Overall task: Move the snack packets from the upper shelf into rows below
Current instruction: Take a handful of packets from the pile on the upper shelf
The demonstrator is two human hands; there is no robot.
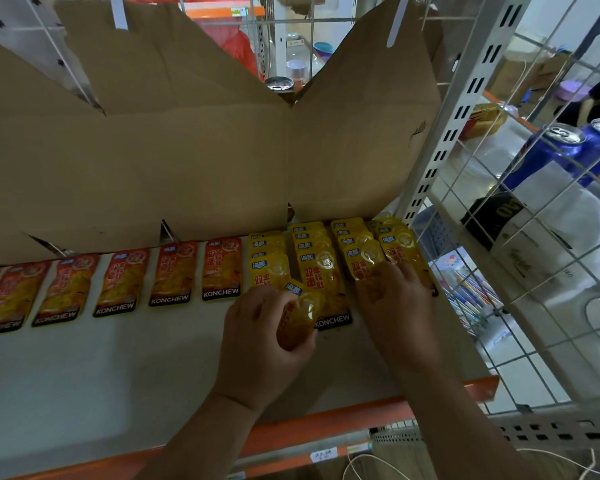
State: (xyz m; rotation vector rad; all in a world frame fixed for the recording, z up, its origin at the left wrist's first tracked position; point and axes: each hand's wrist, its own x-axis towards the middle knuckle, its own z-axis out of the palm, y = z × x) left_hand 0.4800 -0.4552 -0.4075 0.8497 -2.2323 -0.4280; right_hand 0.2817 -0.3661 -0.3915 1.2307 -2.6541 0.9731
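My left hand (260, 344) grips a yellow snack packet (300, 315) just above the white shelf board (118, 375). Behind it, several yellow packets (321, 271) lie in overlapping columns at the right end of the shelf. My right hand (392, 296) rests with spread fingers on the two rightmost yellow columns (400, 244). To the left, several orange KONCHEW packets (172, 273) lie side by side in a single row along the back of the shelf.
A brown cardboard sheet (187, 150) stands behind the packets. The shelf has an orange front rail (326, 431). A white slotted upright (454, 123) and a wire grid panel (534, 202) close the right side, with blue cans (561, 147) beyond.
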